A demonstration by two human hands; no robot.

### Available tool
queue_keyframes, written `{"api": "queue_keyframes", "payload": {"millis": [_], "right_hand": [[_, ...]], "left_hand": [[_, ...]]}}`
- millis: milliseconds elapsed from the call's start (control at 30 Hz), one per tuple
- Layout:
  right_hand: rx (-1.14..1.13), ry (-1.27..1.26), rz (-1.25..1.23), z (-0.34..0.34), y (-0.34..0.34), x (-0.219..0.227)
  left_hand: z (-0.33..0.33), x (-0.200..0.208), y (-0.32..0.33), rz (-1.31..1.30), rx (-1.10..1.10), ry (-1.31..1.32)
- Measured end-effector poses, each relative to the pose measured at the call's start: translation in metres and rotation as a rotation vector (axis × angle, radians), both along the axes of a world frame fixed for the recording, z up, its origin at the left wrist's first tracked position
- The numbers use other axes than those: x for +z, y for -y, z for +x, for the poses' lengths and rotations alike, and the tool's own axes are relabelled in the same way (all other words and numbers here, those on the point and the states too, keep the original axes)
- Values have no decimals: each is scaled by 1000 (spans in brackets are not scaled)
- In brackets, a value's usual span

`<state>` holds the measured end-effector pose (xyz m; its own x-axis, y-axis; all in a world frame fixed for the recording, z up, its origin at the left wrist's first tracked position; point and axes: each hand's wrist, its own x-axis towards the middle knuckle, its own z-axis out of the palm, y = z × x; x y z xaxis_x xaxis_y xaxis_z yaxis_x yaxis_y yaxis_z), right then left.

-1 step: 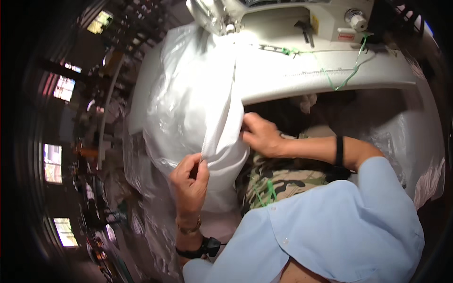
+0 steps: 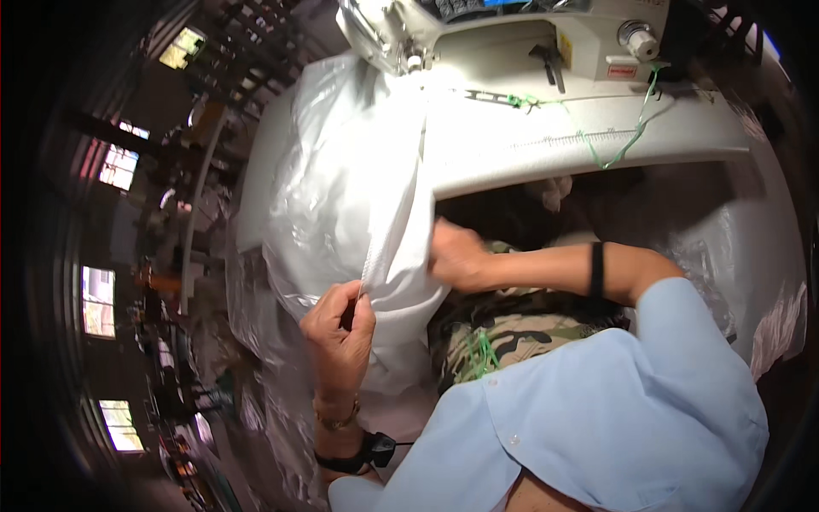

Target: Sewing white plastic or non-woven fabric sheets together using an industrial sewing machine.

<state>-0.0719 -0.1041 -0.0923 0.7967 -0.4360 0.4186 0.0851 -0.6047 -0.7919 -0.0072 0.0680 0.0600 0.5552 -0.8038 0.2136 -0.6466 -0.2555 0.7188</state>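
The tabletop (image 2: 597, 145) is white and spans the upper part of the view, from 12 o'clock to 2 o'clock. A sewing machine (image 2: 546, 43) stands on it at 12 o'clock, its needle end at the left. Green thread (image 2: 627, 145) lies loose across the tabletop at 1 o'clock.

A white sack (image 2: 341, 196) of woven fabric hangs from the needle end of the machine over the front edge of the tabletop and runs down toward 7 o'clock. A clear plastic liner (image 2: 299, 222) covers its left side and is crumpled. A folded seam edge (image 2: 392, 239) runs down the middle of the sack.

The left hand (image 2: 339, 328) sits at 7 o'clock of centre. Its fingers (image 2: 357, 303) are closed in a pinch on the lower end of the seam edge. A dark wristband (image 2: 354, 456) circles that wrist.

The right hand (image 2: 456, 256) sits just right of centre, against the right side of the sack. Its fingers are tucked behind the fabric; whether they grip cannot be told. A black band (image 2: 596, 269) circles that forearm.

Camouflage cloth (image 2: 503, 333) with green thread lies across the lap at 5 o'clock.
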Motion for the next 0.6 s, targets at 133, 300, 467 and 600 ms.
{"api": "queue_keyframes", "payload": {"millis": [133,300,467,600], "right_hand": [[624,308,-100,59,-28,86],[536,286,-130,72,-38,37],[550,338,-473,10,10,-13],[546,-156,-747,-21,91,62]], "left_hand": [[-19,48,25,67,-252,342],[-24,-1,17,213,-413,449],[-35,-71,4,223,-274,560],[-39,-84,2,180,-185,580]]}}
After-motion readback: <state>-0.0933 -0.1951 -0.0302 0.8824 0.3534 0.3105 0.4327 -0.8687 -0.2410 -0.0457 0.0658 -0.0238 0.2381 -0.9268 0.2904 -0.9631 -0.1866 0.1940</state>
